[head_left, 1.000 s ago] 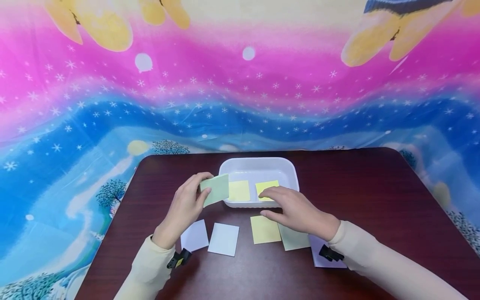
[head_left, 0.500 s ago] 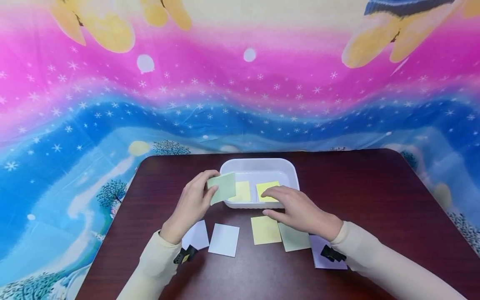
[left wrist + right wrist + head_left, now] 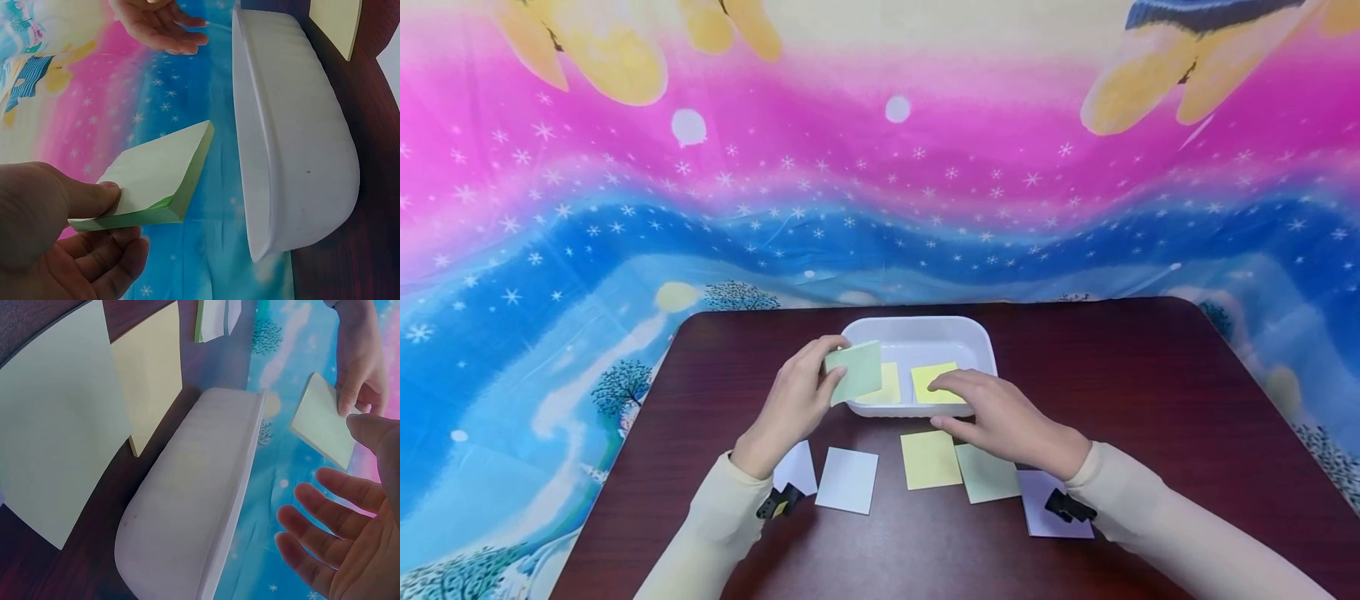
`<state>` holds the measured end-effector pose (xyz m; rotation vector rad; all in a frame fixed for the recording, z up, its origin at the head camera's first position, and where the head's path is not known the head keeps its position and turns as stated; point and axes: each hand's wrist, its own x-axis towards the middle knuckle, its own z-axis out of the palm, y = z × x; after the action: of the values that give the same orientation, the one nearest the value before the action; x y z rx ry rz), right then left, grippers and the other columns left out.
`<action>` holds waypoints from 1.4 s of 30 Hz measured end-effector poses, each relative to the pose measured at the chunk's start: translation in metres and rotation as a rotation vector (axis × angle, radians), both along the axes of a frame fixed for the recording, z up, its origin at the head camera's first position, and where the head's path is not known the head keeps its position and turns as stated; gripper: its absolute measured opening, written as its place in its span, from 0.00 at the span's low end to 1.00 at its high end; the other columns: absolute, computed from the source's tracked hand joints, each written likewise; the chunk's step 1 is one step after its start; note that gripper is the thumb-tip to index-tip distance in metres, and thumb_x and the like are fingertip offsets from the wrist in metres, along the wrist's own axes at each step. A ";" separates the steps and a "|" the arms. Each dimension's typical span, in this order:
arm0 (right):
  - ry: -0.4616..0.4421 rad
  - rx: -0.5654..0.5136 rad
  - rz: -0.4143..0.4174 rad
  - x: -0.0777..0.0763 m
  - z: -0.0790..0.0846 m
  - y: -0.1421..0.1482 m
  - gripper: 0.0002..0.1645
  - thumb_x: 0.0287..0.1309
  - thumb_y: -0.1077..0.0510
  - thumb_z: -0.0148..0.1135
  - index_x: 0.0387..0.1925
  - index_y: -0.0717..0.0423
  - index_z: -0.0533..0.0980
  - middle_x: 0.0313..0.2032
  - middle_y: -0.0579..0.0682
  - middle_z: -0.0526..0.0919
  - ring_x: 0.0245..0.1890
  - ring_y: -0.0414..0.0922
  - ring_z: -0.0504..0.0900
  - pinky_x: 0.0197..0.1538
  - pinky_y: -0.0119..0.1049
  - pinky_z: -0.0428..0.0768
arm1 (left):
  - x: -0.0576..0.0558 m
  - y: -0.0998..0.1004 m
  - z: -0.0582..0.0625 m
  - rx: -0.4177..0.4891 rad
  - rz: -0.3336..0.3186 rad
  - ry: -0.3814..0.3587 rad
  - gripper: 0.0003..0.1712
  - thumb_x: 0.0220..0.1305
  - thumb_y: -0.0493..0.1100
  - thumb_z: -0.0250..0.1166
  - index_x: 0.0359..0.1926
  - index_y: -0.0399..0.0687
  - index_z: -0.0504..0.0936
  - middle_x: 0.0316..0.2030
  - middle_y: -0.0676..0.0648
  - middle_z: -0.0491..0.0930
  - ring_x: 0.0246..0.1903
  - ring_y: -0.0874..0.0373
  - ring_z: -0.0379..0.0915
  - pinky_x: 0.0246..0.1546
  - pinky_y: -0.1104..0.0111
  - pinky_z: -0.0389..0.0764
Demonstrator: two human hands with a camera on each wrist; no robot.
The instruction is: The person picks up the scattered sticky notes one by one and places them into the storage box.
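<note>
Pad (image 3: 856, 371) held by the left hand (image 3: 793, 396) at a tray (image 3: 936, 342)

Pale green and many-leaved, the pad is pinched near one corner by the left hand, with the thumb (image 3: 100, 195) laid on one face and the fingers (image 3: 106, 256) curled behind the other. In the head view, the left front corner of the tray is overlapped by the pad; in the left wrist view, the pad is seen raised above the rim and apart from it.

The right hand (image 3: 1007, 417) is poised by the right front of the white tray, its fingers released, parted and slightly bent. A bright yellow pad (image 3: 922, 379) in the tray is partly covered by this hand in the head view. To its left, a pale yellow pad (image 3: 890, 383) is partly hidden by the held one.

Before the tray, five more are laid on the desk (image 3: 887, 558). From left to right are seen a lavender pad (image 3: 797, 468), partly covered by the left arm; a white pad (image 3: 847, 481); a yellow pad (image 3: 931, 461); a grey-green pad (image 3: 988, 477); and a purple pad (image 3: 1039, 510), partly covered by a wrist camera (image 3: 1071, 506). Behind the desk, a cloth (image 3: 850, 183) is shown, patterned with snowflakes.
</note>
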<state>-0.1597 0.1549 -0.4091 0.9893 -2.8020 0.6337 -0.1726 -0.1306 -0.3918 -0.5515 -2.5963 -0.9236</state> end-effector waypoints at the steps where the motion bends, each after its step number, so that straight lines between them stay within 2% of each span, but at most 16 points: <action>1: -0.003 0.004 -0.006 0.000 0.000 0.001 0.30 0.57 0.34 0.54 0.54 0.45 0.76 0.51 0.42 0.79 0.54 0.40 0.74 0.54 0.41 0.74 | -0.001 0.001 0.000 -0.002 0.000 -0.003 0.18 0.60 0.38 0.62 0.53 0.49 0.77 0.44 0.50 0.79 0.31 0.59 0.69 0.31 0.66 0.75; 7: -0.005 0.008 -0.027 -0.001 0.000 0.002 0.28 0.55 0.37 0.58 0.53 0.46 0.76 0.52 0.44 0.79 0.55 0.41 0.74 0.54 0.43 0.74 | -0.005 0.004 0.000 -0.013 -0.014 -0.007 0.18 0.60 0.38 0.62 0.52 0.50 0.76 0.42 0.50 0.78 0.31 0.59 0.68 0.31 0.66 0.74; 19: 0.024 -0.010 -0.016 -0.003 0.001 0.004 0.28 0.57 0.35 0.54 0.53 0.46 0.76 0.51 0.42 0.79 0.53 0.39 0.75 0.52 0.40 0.75 | -0.013 0.009 -0.003 -0.027 -0.042 -0.019 0.17 0.61 0.38 0.60 0.52 0.49 0.75 0.42 0.51 0.78 0.29 0.59 0.67 0.30 0.65 0.72; 29: 0.010 -0.013 -0.027 -0.003 0.002 0.006 0.32 0.57 0.31 0.50 0.54 0.46 0.76 0.53 0.43 0.79 0.54 0.40 0.75 0.52 0.42 0.75 | -0.018 0.016 -0.006 -0.067 -0.046 -0.055 0.17 0.62 0.39 0.60 0.53 0.50 0.74 0.44 0.50 0.78 0.32 0.60 0.71 0.31 0.67 0.75; 38: 0.004 -0.011 -0.034 -0.002 0.002 0.007 0.29 0.56 0.36 0.57 0.54 0.46 0.76 0.53 0.44 0.79 0.53 0.40 0.75 0.52 0.42 0.75 | -0.025 0.021 -0.009 -0.077 -0.069 -0.042 0.17 0.62 0.38 0.60 0.53 0.50 0.74 0.43 0.50 0.78 0.32 0.59 0.70 0.32 0.65 0.74; 42: -0.001 -0.009 -0.037 -0.002 0.001 0.007 0.29 0.56 0.36 0.56 0.54 0.45 0.76 0.53 0.43 0.78 0.53 0.40 0.75 0.52 0.42 0.75 | -0.028 0.023 -0.010 -0.085 -0.076 -0.052 0.17 0.62 0.38 0.60 0.52 0.51 0.73 0.44 0.50 0.77 0.33 0.59 0.69 0.33 0.65 0.73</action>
<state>-0.1620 0.1623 -0.4081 0.9340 -2.8085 0.6414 -0.2006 -0.1074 -0.4019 -0.6611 -2.6876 -0.8652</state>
